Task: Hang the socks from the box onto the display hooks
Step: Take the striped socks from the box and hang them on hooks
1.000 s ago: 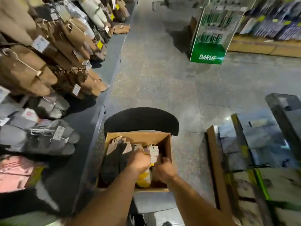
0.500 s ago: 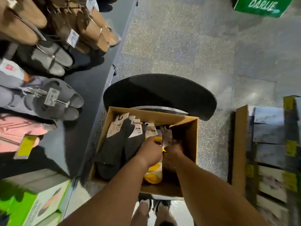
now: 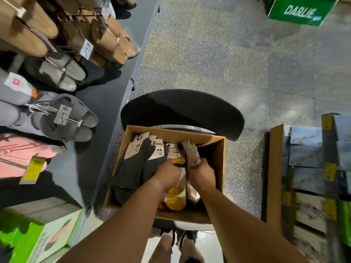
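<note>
cardboard box point(image 3: 218, 168): right hand point(image 3: 202, 172) grips a beige sock point(image 3: 191, 153), left hand point(image 3: 168, 172) curls round the yellow pair point(image 3: 176, 198); better lift by the card hooks.

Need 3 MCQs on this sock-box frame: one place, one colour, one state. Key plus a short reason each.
1. Where does the cardboard box sit?
A. on the black chair
B. on the grey shelf
C. on the floor

2. What colour are the socks on the box's left side?
A. pink
B. dark grey
C. green

3. What is the right hand doing?
A. hanging open
B. resting on the box rim
C. gripping a beige sock

Key: 1 A, the chair's backrest curves just behind the box; 2 B, dark grey pairs with white header cards; 3 C, fingers curl round the sock inside the box.
</note>
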Demonstrator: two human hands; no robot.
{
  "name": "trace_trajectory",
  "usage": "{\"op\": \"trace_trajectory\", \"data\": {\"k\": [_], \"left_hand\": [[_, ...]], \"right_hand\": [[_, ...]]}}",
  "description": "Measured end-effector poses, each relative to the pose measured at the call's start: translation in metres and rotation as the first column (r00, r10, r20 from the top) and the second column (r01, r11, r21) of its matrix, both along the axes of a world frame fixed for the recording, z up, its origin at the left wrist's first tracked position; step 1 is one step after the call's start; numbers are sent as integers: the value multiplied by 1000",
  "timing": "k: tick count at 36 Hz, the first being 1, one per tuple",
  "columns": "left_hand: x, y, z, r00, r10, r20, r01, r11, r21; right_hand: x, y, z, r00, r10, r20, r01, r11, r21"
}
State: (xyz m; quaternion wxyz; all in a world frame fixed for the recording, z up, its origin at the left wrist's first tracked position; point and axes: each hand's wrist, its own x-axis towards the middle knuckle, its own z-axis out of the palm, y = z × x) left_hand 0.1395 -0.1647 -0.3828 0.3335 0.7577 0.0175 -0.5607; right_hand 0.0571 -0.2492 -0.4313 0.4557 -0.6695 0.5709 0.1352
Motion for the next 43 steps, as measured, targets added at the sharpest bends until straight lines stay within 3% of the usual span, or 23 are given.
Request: {"op": "trace_trajectory", "data": {"k": [3,6,9,12,16,22,24,26,28,29,31,34,37,43], "left_hand": [[0,3,20,990,129,-60,-131,991,-24],[0,3,32,966,219,-136,-234,967,-106],[3,-2,46,955,243,-169,-273,944,-187],[3,-6,49,926,247,-285,-324,908,-266],[1,-5,53,923,212,-320,-316,895,-317],[-3,6,44,976,144,-162,-194,912,-361],[5,15,38,967,205,-152,-247,905,-346],[13,25,36,958,254,-133,-284,902,-326],[19,35,32,951,285,-120,-309,890,-336],[21,38,31,945,306,-114,-326,880,-346],[25,42,27,929,360,-89,-367,858,-360],[29,45,24,914,399,-67,-394,839,-377],[33,47,24,916,401,-31,-381,841,-384],[41,52,22,909,416,-3,-385,839,-383]], "right_hand": [[-7,-6,33,994,106,0,-106,990,-97],[-12,-19,66,990,71,121,-61,995,-80],[-14,-35,90,925,-163,344,100,976,193],[-12,-41,106,768,-433,472,151,838,524],[-9,-37,115,719,-560,411,166,713,682],[4,-17,112,665,-590,457,137,698,703],[6,-14,112,586,-688,428,131,601,788],[5,-11,94,528,-785,325,291,526,799],[3,-2,70,645,-732,217,517,628,582],[0,3,57,773,-616,153,505,742,440],[-8,20,35,959,-283,26,259,908,331],[-14,44,10,997,-72,-24,76,914,399],[-10,56,5,998,54,8,-54,953,297],[-8,53,3,999,31,-36,-24,982,189]]}}
